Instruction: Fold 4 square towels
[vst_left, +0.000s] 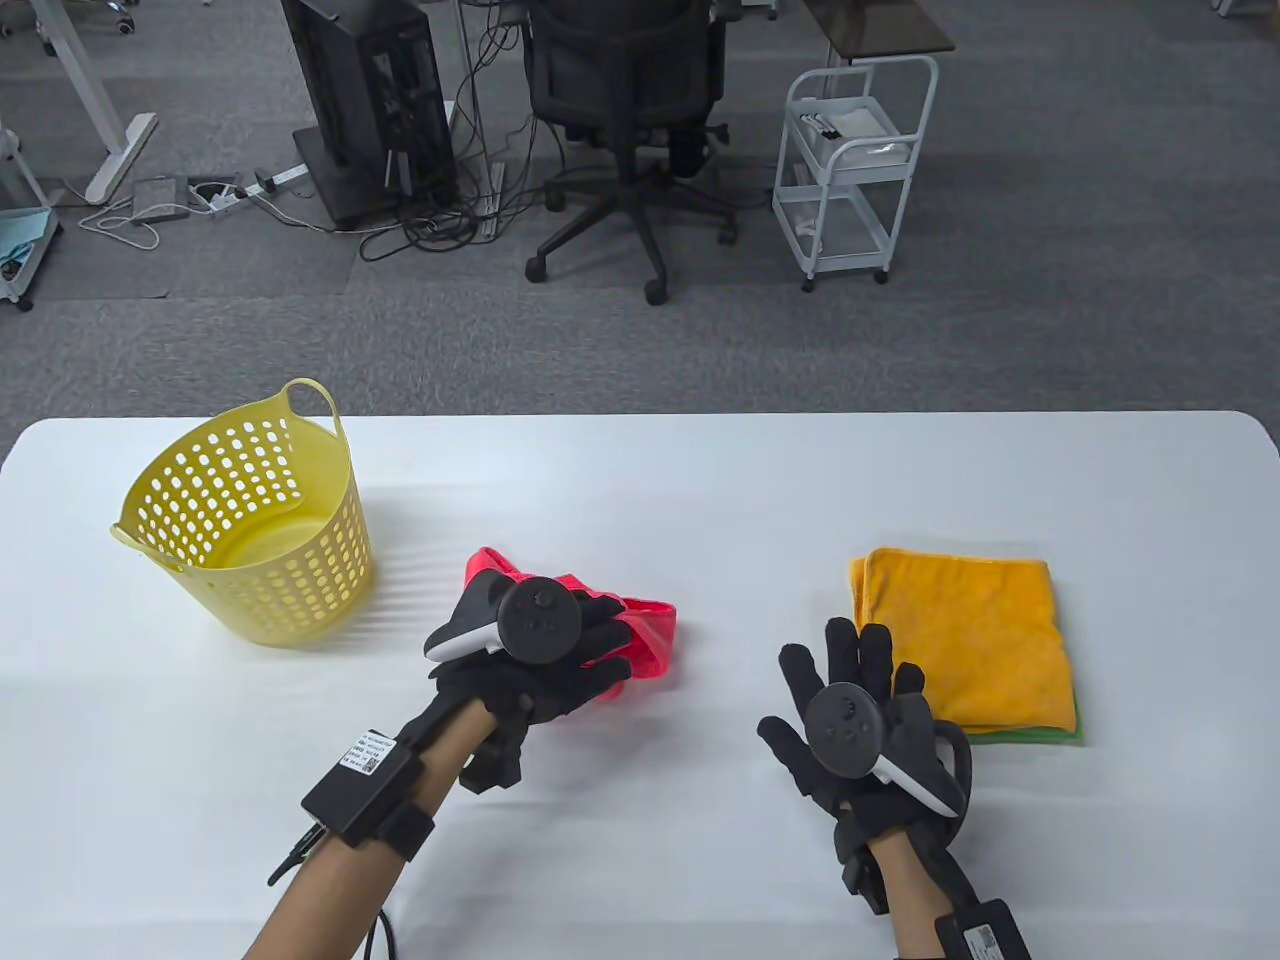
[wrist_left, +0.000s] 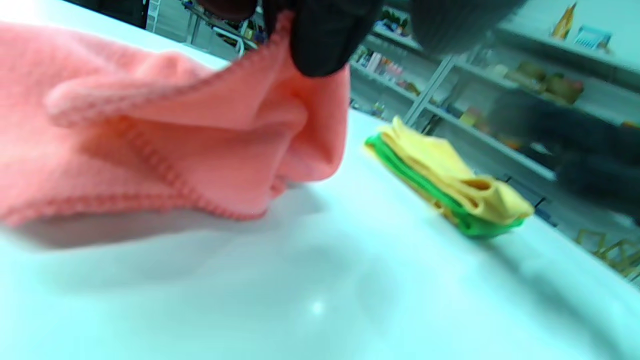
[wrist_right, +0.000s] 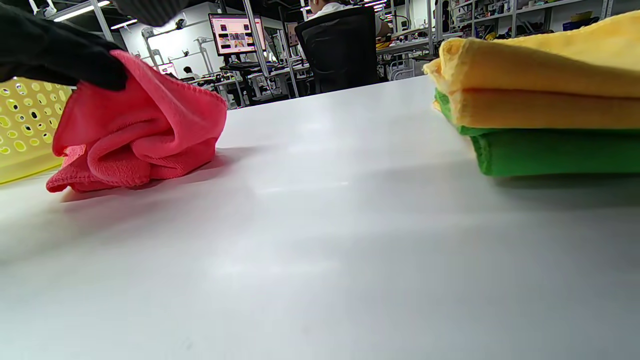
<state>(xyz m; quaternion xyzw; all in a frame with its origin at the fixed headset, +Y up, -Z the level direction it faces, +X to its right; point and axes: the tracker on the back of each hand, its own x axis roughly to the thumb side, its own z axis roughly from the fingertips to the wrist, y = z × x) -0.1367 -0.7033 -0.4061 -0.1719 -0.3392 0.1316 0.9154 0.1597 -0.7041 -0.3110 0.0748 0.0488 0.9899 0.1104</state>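
Right hand (vst_left: 860, 725) hovers, fingers spread, nothing held; red towel (vst_left: 650, 635) is pinched, bunched, by left hand (vst_left: 545, 650). Risk: crooked fold if not flattened 1st.

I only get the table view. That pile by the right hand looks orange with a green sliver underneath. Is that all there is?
Observer: The right wrist view shows three bands in the folded towel stack: yellow, orange, then green at the bottom.
Operator: And the red thing, is it off the table?
Observer: No. The crumpled red cloth towel sags onto the white table while the left hand pinches its top edge.
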